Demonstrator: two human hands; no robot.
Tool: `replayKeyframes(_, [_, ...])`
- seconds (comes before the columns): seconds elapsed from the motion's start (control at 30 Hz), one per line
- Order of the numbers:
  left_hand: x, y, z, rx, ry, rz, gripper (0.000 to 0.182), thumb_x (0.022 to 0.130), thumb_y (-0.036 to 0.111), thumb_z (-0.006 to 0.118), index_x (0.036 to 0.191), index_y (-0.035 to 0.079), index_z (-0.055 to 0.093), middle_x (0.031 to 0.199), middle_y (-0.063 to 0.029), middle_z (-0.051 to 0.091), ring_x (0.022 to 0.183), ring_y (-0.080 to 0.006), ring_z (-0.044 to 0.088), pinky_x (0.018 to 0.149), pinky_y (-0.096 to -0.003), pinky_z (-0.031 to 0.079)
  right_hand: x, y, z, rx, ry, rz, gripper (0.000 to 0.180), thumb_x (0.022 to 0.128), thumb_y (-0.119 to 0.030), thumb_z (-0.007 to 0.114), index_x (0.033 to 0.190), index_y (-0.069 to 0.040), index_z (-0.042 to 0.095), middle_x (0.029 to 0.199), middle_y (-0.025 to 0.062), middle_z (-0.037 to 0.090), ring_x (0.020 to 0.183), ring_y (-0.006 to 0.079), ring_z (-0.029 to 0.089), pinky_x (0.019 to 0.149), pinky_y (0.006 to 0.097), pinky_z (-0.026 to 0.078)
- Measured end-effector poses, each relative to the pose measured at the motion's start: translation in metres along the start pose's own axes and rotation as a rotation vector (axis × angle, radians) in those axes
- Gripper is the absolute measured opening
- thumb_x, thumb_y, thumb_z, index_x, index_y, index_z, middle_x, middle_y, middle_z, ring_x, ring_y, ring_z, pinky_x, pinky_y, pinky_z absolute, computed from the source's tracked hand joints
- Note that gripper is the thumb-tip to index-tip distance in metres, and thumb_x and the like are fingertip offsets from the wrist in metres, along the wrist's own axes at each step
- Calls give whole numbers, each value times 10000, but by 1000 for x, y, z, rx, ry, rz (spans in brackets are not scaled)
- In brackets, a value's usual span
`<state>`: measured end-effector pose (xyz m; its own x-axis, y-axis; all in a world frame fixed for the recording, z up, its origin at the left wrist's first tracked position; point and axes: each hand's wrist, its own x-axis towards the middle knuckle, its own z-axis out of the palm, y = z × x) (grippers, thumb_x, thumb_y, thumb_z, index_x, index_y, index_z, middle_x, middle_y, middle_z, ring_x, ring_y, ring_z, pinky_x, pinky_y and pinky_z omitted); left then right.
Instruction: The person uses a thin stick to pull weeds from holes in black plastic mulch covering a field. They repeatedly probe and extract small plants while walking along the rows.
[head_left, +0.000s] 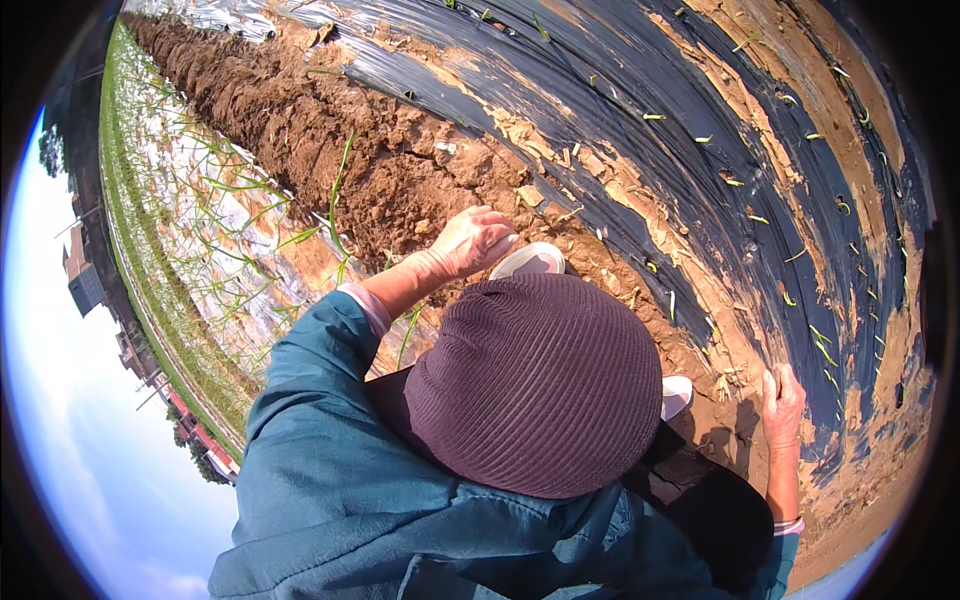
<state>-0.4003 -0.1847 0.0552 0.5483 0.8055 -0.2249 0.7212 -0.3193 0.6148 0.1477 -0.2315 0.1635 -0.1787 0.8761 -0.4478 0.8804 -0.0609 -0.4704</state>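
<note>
My left hand (480, 236) hangs with curled fingers above the brown soil, beside a pale shoe (531, 260). Its palm side is hidden, so I cannot tell if anything is in it. Low on the right, my right hand (784, 405) is at the soil-strewn edge of the black plastic mulch film (750, 247). Thumb and fingers point towards the film, and whatever lies between them is too small to make out. Short green-and-white seedlings (825, 349) lie or stand along the film near that hand. Dry stalk bits (724, 384) are scattered just left of it.
A head in a dark ribbed knit hat (536, 386) covers the middle of the view. A furrow of cloddy soil (322, 127) runs to the upper left. Beyond it lies a bed of light film with taller green plants (225, 202). A second shoe (676, 396) shows beside the hat.
</note>
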Motion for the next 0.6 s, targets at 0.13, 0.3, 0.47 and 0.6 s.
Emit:
replayKeyframes(0.13, [6, -21, -10, 104, 177, -154, 137, 839, 156, 600, 906, 46, 648, 968, -80, 637, 931, -255, 595, 848, -381, 463, 25, -15, 0, 78, -37, 44, 106, 876, -86, 583, 892, 6, 534, 703, 177, 509, 611, 353, 497, 588, 380, 418])
replayKeyframes(0.3, [17, -66, -28, 355, 98, -349, 375, 835, 184, 596, 1198, 94, 571, 1342, -207, 447, 1139, -365, 477, 981, -429, 401, 35, -36, 1, 72, -163, -9, 137, 868, -125, 606, 901, -3, 553, 708, 180, 549, 648, 371, 560, 587, 385, 433])
replayKeyframes(0.47, [29, -86, -18, 307, 30, -415, 548, 813, 210, 651, 1320, 90, 480, 1451, -294, 246, 1288, -425, 351, 1062, -470, 322, 66, -69, -8, 68, -249, -79, 164, 883, -153, 596, 970, -15, 574, 767, 187, 597, 705, 386, 593, 615, 382, 462])
replayKeyframes(0.6, [32, -92, -13, 260, 125, -381, 519, 814, 219, 652, 1263, 23, 480, 1433, -298, 285, 1308, -427, 335, 1069, -450, 317, 91, -94, -3, 62, -293, -89, 183, 886, -160, 595, 1002, -19, 579, 777, 185, 604, 714, 383, 600, 625, 377, 469])
